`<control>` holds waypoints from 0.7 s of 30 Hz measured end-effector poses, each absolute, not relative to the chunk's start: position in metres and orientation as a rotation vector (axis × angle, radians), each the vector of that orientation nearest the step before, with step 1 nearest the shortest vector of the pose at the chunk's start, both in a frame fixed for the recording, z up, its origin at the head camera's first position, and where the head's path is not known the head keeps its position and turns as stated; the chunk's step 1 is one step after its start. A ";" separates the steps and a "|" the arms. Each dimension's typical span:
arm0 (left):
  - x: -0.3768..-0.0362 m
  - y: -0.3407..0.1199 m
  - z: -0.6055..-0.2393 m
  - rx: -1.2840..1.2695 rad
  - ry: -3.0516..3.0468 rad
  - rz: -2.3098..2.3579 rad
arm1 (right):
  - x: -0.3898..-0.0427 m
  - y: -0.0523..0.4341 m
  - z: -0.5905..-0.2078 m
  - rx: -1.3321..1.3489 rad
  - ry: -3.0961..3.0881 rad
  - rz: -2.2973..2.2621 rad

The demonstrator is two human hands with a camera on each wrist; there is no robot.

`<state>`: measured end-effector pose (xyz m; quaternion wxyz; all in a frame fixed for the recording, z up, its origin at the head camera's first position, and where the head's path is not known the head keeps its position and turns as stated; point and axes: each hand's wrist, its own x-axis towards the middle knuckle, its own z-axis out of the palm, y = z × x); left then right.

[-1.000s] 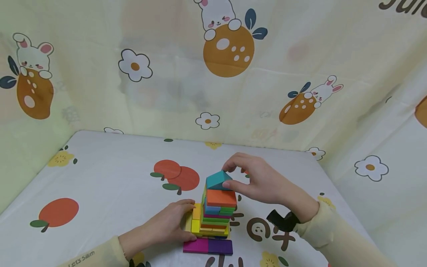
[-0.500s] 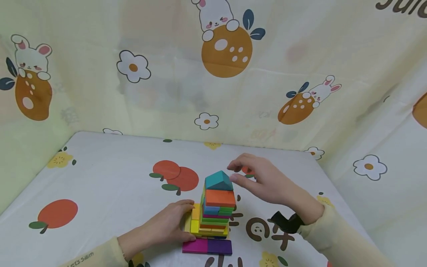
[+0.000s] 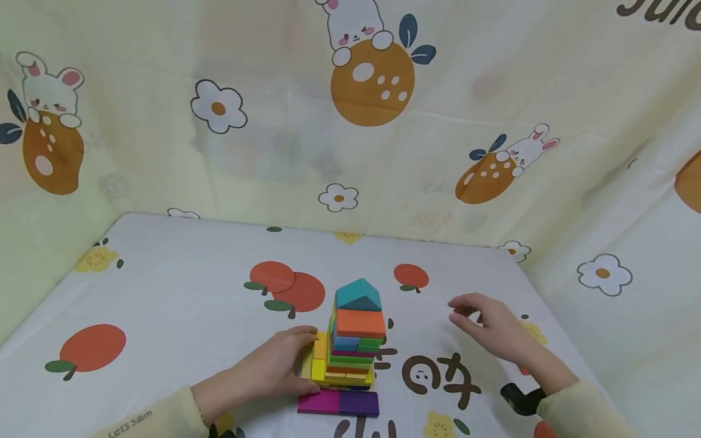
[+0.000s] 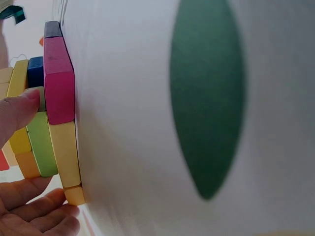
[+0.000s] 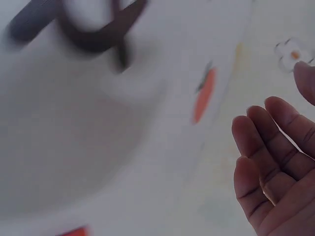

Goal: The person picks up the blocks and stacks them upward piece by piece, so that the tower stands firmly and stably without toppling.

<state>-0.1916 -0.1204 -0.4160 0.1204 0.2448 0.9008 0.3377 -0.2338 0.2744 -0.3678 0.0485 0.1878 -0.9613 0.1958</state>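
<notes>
A tower of coloured wooden blocks (image 3: 358, 353) stands upright, topped by a teal triangular block (image 3: 358, 295) on an orange block (image 3: 361, 323). My left hand (image 3: 276, 363) holds the tower's lower left side, thumb at the near face and fingers round the far side. In the left wrist view its thumb (image 4: 22, 108) presses against the lower blocks, and its fingers reach round near a light green block (image 4: 42, 142). To the right of the tower, my right hand (image 3: 490, 325) hovers with loosely bent fingers and nothing in it; its palm shows in the right wrist view.
Magenta (image 3: 319, 401) and purple (image 3: 358, 403) blocks lie flat at the tower's front foot. The white tabletop cloth (image 3: 191, 292) carries printed fruit and flowers. A patterned curtain (image 3: 274, 152) rises behind and at both sides.
My right hand has let go of the teal triangular block and moved away to the right and down. The block stays on top of the tower. The left hand keeps its place.
</notes>
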 end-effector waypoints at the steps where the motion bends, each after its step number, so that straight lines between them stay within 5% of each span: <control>1: -0.192 -0.120 -0.416 0.717 2.634 0.988 | -0.234 0.286 -0.374 0.530 -2.943 0.569; 12: -0.191 -0.121 -0.417 0.709 2.631 0.996 | -0.225 0.388 -0.410 0.075 -3.161 0.308; 21: -0.191 -0.120 -0.417 0.688 2.625 0.999 | -0.212 0.404 -0.414 -0.127 -3.305 0.190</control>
